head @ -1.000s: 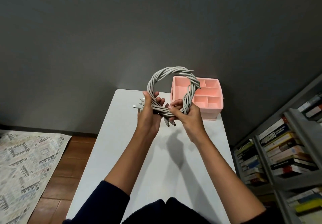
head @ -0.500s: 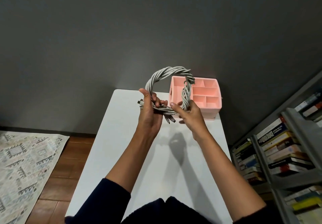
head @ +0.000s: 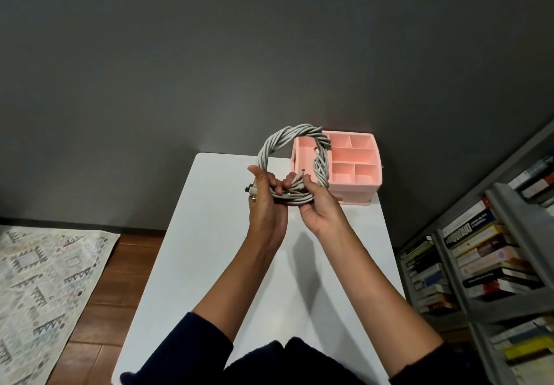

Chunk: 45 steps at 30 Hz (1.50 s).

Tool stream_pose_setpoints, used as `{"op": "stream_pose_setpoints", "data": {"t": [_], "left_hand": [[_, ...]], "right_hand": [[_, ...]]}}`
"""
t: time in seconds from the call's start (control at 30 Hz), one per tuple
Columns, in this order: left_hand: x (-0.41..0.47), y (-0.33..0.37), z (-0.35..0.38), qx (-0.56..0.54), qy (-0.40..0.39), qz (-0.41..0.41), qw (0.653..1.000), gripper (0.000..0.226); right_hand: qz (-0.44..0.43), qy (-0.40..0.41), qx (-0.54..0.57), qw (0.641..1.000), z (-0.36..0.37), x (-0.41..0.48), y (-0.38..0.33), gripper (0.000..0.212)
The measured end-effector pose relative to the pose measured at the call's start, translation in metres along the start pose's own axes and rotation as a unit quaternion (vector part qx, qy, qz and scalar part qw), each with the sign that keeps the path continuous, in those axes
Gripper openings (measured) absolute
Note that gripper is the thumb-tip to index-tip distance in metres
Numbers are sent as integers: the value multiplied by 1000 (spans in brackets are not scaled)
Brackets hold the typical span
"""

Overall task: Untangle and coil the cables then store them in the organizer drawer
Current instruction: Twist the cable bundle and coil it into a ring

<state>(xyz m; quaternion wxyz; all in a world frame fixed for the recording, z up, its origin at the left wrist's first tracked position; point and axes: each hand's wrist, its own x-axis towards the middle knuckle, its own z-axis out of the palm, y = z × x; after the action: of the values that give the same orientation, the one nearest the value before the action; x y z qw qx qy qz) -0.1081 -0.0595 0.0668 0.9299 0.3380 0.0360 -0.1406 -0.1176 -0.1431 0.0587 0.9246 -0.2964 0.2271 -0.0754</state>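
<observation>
head view: grey twisted cable bundle wound in 1 ring (head: 299, 130) is held upright in the air over the white rectangular table (head: 209, 249), in front of the pink plastic compartment organizer (head: 353, 188) at the table's far right corner. left hand (head: 265, 202) w/ fingers curled round the ring's lower left; right hand (head: 319, 208) grips its lower right, plug ends poking up btwn both. patterned rug (head: 39, 279) on floor at left, grey bookshelf (head: 479, 264) at right.
</observation>
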Motion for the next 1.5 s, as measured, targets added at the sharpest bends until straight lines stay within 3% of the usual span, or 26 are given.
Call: {"op": "stream_pose_setpoints", "data": {"t": [0.2,0.53,0.63,0.73,0.8,0.93,1.03,1.17,1.37,1.5], "left_hand": [[4,0,-2,-81,54,-55,994,51],[4,1,1,-71,62,-63,994,51],[4,0,2,-73,69,-67,993,50],[4,-2,-1,-51,82,-83,992,50],[5,0,-2,-15,79,-94,992,48],[8,8,-4,16,81,-84,993,34],[8,11,-3,14,82,-93,992,38],[7,14,-2,23,80,-141,987,48],[5,12,-8,38,98,-241,965,50],[5,12,-12,44,87,-245,965,52]], "right_hand": [[-81,-23,32,996,1,-8,0,11],[-85,-160,-23,983,-7,-21,-4,20],[-100,-157,-40,982,-8,-19,-4,17],[-103,-124,-41,986,-5,-18,-3,44],[-104,-87,-31,990,-2,-19,-1,50],[-94,-26,-8,995,7,-23,1,46],[-94,-16,-16,995,12,-24,0,46],[-81,-59,-31,995,10,-25,-2,52],[-87,-175,-131,972,3,-30,0,45],[-74,-150,-128,977,-1,-31,4,46]]}}
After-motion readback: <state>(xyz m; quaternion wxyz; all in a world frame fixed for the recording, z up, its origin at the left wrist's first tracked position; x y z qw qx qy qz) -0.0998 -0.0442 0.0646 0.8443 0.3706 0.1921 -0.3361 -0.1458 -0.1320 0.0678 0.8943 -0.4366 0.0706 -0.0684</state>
